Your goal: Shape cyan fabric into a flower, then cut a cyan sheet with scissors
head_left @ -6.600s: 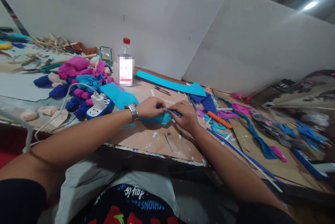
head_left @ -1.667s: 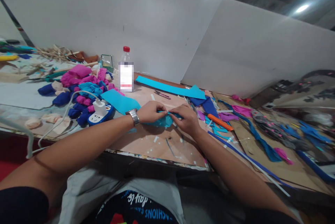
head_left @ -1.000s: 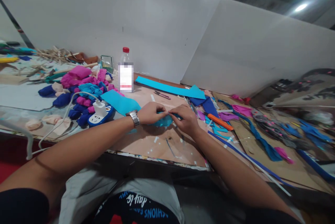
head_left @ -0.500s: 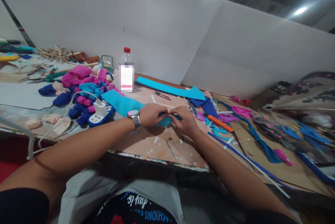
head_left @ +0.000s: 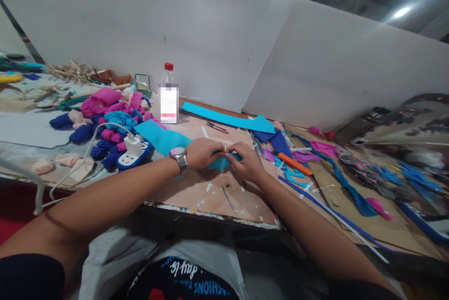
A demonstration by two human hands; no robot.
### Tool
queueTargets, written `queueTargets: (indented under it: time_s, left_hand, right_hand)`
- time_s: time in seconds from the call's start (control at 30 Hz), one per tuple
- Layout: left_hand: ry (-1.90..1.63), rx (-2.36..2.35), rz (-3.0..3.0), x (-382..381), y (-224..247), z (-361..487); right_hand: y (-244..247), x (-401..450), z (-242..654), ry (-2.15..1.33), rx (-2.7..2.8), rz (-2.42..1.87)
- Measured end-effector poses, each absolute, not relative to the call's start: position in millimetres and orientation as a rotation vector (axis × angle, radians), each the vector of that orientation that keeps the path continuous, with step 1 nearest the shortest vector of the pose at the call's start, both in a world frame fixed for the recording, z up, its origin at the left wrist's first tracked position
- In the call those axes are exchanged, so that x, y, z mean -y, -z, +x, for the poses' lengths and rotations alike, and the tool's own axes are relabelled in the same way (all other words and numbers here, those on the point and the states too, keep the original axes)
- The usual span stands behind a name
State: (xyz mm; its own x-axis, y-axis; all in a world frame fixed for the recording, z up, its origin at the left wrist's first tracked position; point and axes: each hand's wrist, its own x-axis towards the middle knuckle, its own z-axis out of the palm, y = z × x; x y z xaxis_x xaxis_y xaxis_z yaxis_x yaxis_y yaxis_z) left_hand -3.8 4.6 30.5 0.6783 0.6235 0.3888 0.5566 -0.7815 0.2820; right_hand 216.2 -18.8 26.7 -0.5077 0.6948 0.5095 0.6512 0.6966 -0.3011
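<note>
A bright blue strip (head_left: 163, 136), of paper or cloth, runs from beside the power socket under my left wrist to my fingertips. My left hand (head_left: 204, 153), with a watch (head_left: 179, 157) on its wrist, pinches the strip's near end. Facing it, my right hand (head_left: 247, 161) is closed on the same strip, thumb and forefinger together. A small blue fold shows below the fingertips; the rest of it is covered by my fingers. Both hands are just above the wooden board (head_left: 196, 192).
A red-capped bottle (head_left: 168, 103) stands behind. Another blue strip (head_left: 224, 120) lies near the wall, with a small cutter (head_left: 217, 127) before it. An orange-handled knife (head_left: 294, 164) lies right among scraps. Left are bunched cloth pieces (head_left: 101, 101) and a corded power socket (head_left: 133, 156).
My hands stay almost in place, still pinching the blue strip. The view has shifted very slightly; nothing else has visibly moved.
</note>
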Motion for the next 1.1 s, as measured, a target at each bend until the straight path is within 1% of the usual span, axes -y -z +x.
queueTargets:
  time_s: [0.53, 0.8, 0.87, 1.1]
  left_hand:
    - [-0.623, -0.991, 2.736, -6.4, -30.2, -6.4]
    - [-0.624, -0.998, 2.730, -8.0, -29.1, -5.0]
    - [-0.616, -1.024, 2.713, -10.4, -28.8, -6.1]
    - [-0.645, -1.060, 2.665, -11.9, -26.6, -6.6]
  right_hand:
    - [-29.3, 14.9, 218.8, -0.132, 2.344, -1.009]
    - [-24.4, 13.6, 219.3, -0.297, 2.304, -1.096]
    - [-24.0, 12.4, 220.5, -0.248, 2.278, -1.119]
    - [-31.0, 15.0, 220.4, 0.113, 2.238, -1.096]
